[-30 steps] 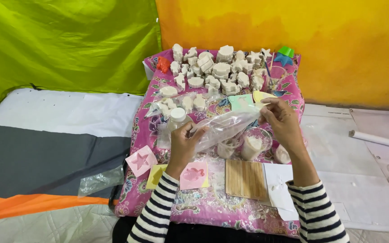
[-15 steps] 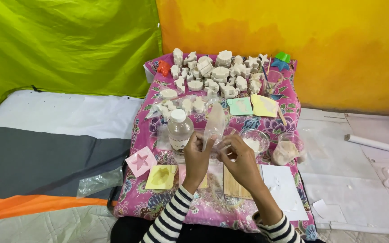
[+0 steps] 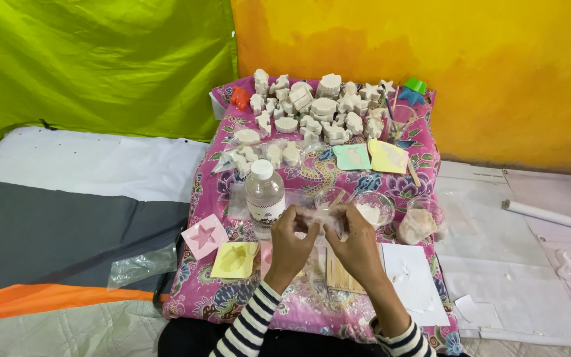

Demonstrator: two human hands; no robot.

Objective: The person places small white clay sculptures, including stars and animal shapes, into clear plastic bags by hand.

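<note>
Plastic bag (image 3: pixel 323 218), clear and crumpled, is being pinched between both hands above the floral cloth (image 3: pixel 312 304); left hand (image 3: pixel 290 239) and right hand (image 3: pixel 358 246) are closing fingertips on it. Beyond, two clear cups (image 3: pixel 373 207) are sitting beside a water bottle (image 3: pixel 264 193), moulds (image 3: pixel 233 260) looking unfilled; farther back, white cast figures (image 3: pixel 318 109) are standing finished.

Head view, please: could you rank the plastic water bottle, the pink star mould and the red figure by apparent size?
1. Plastic water bottle, the largest.
2. Pink star mould, clearly smaller.
3. Red figure, the smallest, though it lies farthest from the camera, which shrinks it somewhat.
</note>
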